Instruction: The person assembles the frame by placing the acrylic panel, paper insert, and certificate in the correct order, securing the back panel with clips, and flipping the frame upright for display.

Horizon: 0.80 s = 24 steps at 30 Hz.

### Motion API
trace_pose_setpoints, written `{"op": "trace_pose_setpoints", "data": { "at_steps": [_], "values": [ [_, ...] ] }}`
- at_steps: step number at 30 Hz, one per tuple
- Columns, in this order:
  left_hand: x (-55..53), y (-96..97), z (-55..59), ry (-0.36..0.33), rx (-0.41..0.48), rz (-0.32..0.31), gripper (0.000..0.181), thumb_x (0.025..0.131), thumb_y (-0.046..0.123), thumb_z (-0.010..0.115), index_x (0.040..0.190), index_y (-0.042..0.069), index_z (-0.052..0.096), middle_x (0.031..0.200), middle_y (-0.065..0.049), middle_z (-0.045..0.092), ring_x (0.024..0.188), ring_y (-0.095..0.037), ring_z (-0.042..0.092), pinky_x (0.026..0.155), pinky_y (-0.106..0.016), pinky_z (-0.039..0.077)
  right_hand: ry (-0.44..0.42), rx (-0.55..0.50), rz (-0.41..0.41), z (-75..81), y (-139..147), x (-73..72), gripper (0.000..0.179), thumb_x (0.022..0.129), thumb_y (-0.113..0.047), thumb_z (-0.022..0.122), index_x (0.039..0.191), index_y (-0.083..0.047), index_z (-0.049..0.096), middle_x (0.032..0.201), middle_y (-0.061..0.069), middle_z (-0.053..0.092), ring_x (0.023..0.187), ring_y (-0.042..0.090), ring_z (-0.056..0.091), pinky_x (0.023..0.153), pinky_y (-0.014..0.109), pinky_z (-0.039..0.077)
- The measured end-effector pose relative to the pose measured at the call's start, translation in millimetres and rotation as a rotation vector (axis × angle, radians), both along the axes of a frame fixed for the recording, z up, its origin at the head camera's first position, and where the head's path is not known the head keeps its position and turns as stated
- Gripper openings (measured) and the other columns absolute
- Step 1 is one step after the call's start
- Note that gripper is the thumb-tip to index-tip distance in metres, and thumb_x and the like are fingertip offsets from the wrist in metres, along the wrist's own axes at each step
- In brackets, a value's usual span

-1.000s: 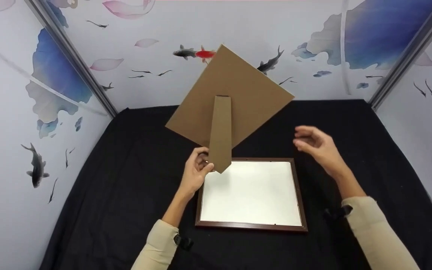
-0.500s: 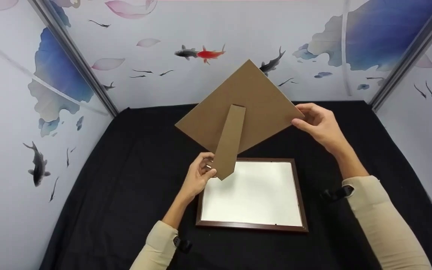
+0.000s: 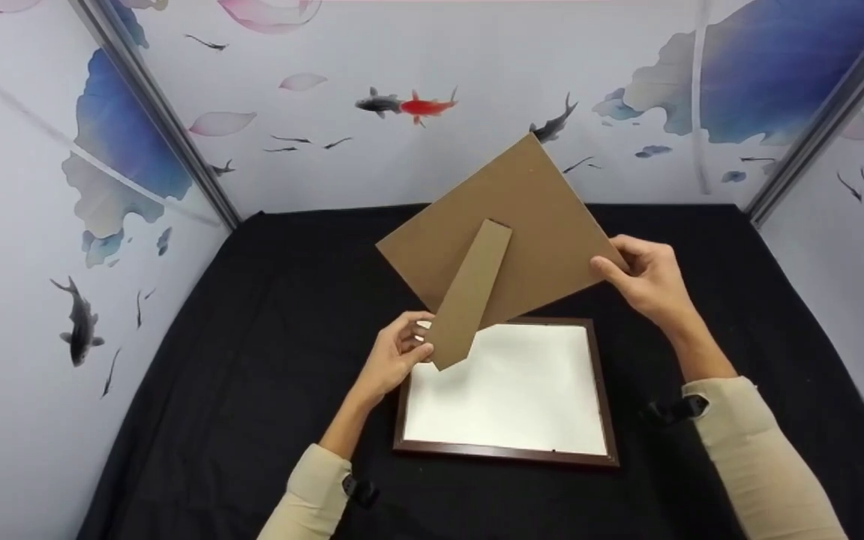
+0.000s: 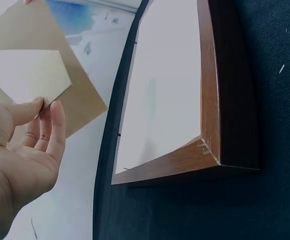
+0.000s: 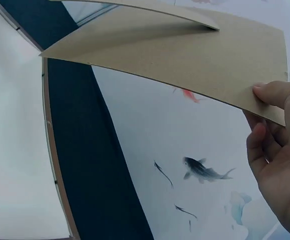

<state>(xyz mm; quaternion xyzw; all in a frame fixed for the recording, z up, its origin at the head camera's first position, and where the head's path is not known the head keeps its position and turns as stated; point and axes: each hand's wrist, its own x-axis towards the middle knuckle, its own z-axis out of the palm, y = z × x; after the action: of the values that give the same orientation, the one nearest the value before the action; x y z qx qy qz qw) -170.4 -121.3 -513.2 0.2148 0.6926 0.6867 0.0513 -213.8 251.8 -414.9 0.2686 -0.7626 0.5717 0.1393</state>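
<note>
A brown cardboard backing board (image 3: 544, 247) with a fold-out easel leg (image 3: 469, 300) is held tilted in the air, one corner up. My left hand (image 3: 394, 352) pinches the lower end of the leg between thumb and fingers, as the left wrist view shows on the leg's pointed tip (image 4: 32, 75). My right hand (image 3: 649, 281) grips the board's right corner, thumb on the near face and fingers behind, also plain in the right wrist view (image 5: 285, 130). Below lies a dark brown picture frame (image 3: 507, 451), face down, with a white sheet (image 3: 514, 397) inside it.
Black cloth (image 3: 289, 337) covers the table under the frame. White panels (image 3: 312, 172) printed with fish and petals stand at the back and both sides, joined by grey metal posts (image 3: 169, 127). Small dark tabs show along the frame's inner edge.
My right hand has reached in from the right and taken hold of the board's right corner. The board has swung rightward and down, its leg leaning further, while my left hand keeps its pinch.
</note>
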Motion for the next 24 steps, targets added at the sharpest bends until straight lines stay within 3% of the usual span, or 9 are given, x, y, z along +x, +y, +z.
{"op": "trace_pose_setpoints", "data": {
  "at_steps": [4,9,12,18,24],
  "values": [
    [-1.4,-0.5,-4.8,-0.04,0.048,0.027,0.043,0.086,-0.008,0.061,0.126,-0.009,0.044,0.103,-0.029,0.056,0.086,-0.043,0.059,0.073,-0.051,0.05,0.005,-0.044,-0.033,-4.2,1.1,2.3,0.01,0.083,0.008,0.065,0.093,0.009,0.067,0.077,0.023,0.061,0.058,0.021,0.052,0.049,0.023,0.044],
    [-4.1,-4.1,-11.5,-0.141,0.129,0.135,0.054,0.086,0.0,0.066,0.131,-0.009,0.038,0.113,-0.026,0.053,0.097,-0.038,0.055,0.077,-0.043,0.05,-0.046,-0.174,-0.016,-8.4,5.5,3.8,0.01,0.082,0.013,0.063,0.092,0.016,0.063,0.074,0.028,0.057,0.061,0.022,0.054,0.056,0.025,0.048],
    [-8.2,-4.6,-16.0,-0.198,0.154,0.132,0.055,0.088,0.005,0.065,0.133,-0.007,0.037,0.12,-0.026,0.05,0.105,-0.04,0.052,0.082,-0.046,0.048,-0.078,-0.25,-0.033,-14.5,12.1,6.3,0.011,0.082,0.014,0.062,0.093,0.018,0.062,0.076,0.028,0.057,0.063,0.021,0.057,0.059,0.025,0.05],
    [-16.7,5.2,-37.3,-0.244,0.15,0.085,0.049,0.092,0.019,0.062,0.133,0.001,0.044,0.122,-0.019,0.053,0.106,-0.032,0.054,0.084,-0.045,0.047,-0.136,-0.383,-0.082,-57.7,30.6,10.3,0.014,0.084,0.01,0.062,0.095,0.019,0.059,0.074,0.018,0.057,0.065,0.017,0.055,0.058,0.023,0.047],
    [-17.8,14.5,-33.5,-0.213,0.121,0.04,0.047,0.092,0.021,0.062,0.132,0.004,0.045,0.116,-0.017,0.055,0.096,-0.031,0.057,0.079,-0.047,0.049,-0.228,-0.599,-0.07,-93.4,35.2,28.7,0.019,0.087,0.01,0.058,0.099,0.023,0.053,0.072,0.011,0.05,0.065,0.017,0.049,0.056,0.023,0.044]
  ]
}}
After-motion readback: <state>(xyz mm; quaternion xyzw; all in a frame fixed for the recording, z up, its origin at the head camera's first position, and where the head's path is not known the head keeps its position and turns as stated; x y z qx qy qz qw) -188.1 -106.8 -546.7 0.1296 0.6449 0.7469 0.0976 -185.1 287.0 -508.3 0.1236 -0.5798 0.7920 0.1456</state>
